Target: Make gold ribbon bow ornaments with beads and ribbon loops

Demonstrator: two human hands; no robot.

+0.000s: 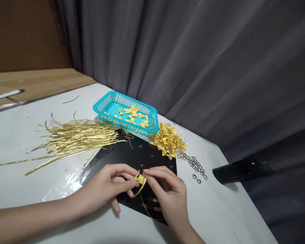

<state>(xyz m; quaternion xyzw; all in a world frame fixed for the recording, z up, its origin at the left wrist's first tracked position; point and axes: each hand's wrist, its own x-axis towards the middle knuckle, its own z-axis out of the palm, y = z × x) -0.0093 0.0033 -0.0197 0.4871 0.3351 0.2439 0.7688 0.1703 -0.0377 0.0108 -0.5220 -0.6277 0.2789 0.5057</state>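
The left hand (113,183) and right hand (169,189) nearly meet, both pinching; the right's lower fingers seem curled.

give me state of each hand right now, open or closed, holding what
Left hand: closed, pinching one side of a small golden-yellow, flower-like piece with shiny gold cord.
Right hand: closed, pinching the same piece's opposite side.

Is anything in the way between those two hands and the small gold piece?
Nothing visible is. The left hand and right hand both pinch the small gold piece over the black mat. The blue basket, gold pile and silvery beads all lie farther off, beyond the hands.
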